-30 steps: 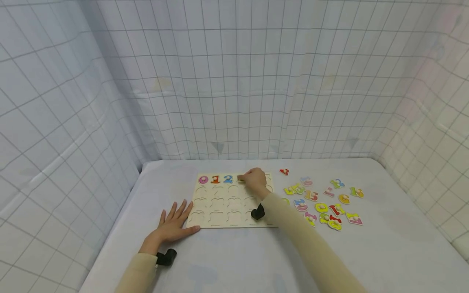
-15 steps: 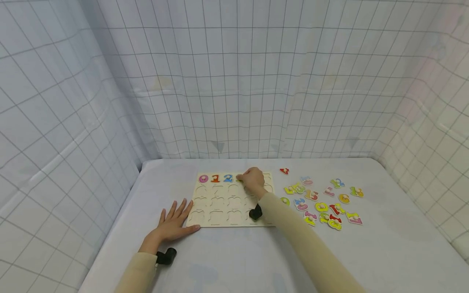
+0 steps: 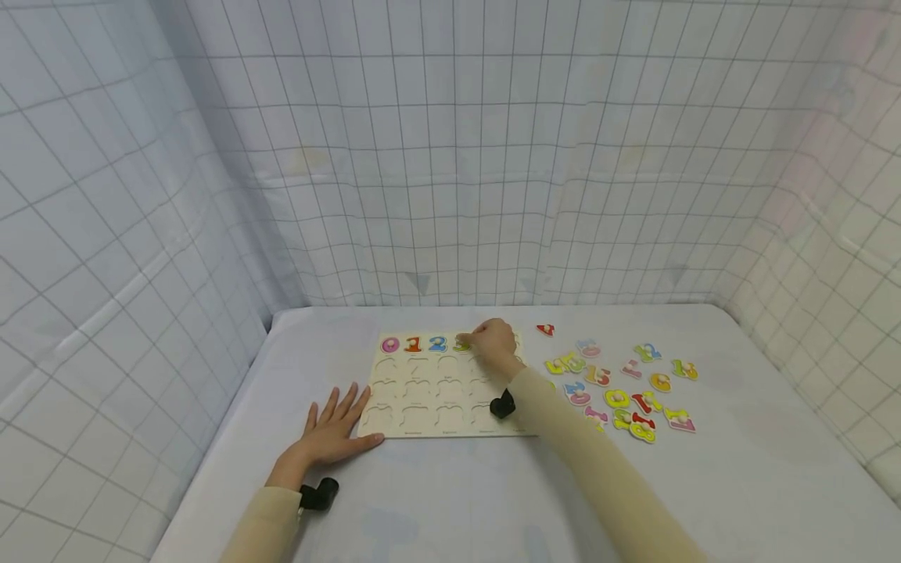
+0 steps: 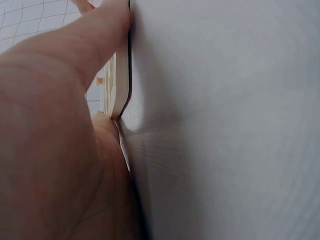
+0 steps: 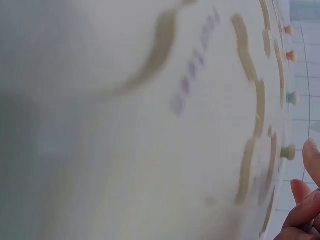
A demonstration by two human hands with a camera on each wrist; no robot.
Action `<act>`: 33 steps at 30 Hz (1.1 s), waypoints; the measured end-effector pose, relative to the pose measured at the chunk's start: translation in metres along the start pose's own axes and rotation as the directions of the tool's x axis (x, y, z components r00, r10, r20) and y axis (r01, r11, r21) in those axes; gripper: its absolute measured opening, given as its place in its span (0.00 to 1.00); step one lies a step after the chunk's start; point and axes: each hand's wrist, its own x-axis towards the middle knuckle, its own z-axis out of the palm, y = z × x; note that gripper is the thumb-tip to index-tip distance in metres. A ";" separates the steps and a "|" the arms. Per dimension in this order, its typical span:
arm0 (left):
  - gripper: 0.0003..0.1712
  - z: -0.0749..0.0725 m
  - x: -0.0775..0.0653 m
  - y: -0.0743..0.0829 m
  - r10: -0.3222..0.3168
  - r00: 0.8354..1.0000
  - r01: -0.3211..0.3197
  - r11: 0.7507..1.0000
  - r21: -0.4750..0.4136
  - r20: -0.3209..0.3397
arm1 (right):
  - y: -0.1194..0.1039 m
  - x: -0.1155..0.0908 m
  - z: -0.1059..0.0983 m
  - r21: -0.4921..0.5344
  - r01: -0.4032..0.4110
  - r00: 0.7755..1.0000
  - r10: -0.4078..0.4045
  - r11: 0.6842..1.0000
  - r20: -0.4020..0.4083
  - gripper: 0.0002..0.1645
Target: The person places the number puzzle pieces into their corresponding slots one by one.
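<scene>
In the head view, a wooden number puzzle board (image 3: 408,432) lies on the white table. Pieces 0 (image 3: 390,345), 1 (image 3: 413,344) and 2 (image 3: 438,344) sit in its back row, with a green number 3 piece (image 3: 461,342) beside them. My right hand (image 3: 495,342) hovers just right of the 3. In the right wrist view, the fingertips (image 5: 311,156) stand apart from its green knob (image 5: 288,152), holding nothing. My left hand (image 3: 331,434) lies flat with spread fingers, fingertips and thumb touching the board's left edge and front left corner.
Several loose number pieces with knobs lie scattered right of the board, among them a yellow 0 (image 3: 617,399) and an orange piece (image 3: 660,382). A red 4 (image 3: 545,330) lies near the back right corner of the board. Grid-patterned white cloth (image 3: 450,195) hangs behind the table.
My right hand has let go of the green 3 and shifted slightly right, so more of the piece shows in the back row. The left hand has stayed put.
</scene>
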 end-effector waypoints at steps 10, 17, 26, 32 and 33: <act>0.56 -0.004 -0.002 0.003 0.017 1.000 -0.016 1.000 0.012 -0.012 | 0.037 0.023 -0.073 -0.143 0.110 0.994 -0.105 0.984 0.042 0.21; 0.56 -0.004 -0.001 0.004 0.002 1.000 -0.002 1.000 0.028 -0.001 | 0.081 0.039 -0.107 -0.170 0.173 0.978 -0.149 0.970 0.148 0.18; 0.55 -0.003 -0.002 0.005 0.018 1.000 -0.018 1.000 0.016 -0.012 | 0.110 0.043 -0.118 -0.167 0.067 0.992 -0.048 0.984 0.120 0.16; 0.57 0.001 0.001 -0.002 0.012 1.000 -0.011 1.000 0.028 -0.012 | 0.107 0.041 -0.118 -0.214 0.076 0.991 -0.050 0.974 0.124 0.16; 0.57 0.002 0.002 -0.003 0.013 1.000 -0.013 1.000 0.027 -0.013 | 0.106 0.040 -0.118 -0.225 0.082 0.991 -0.055 0.971 0.123 0.15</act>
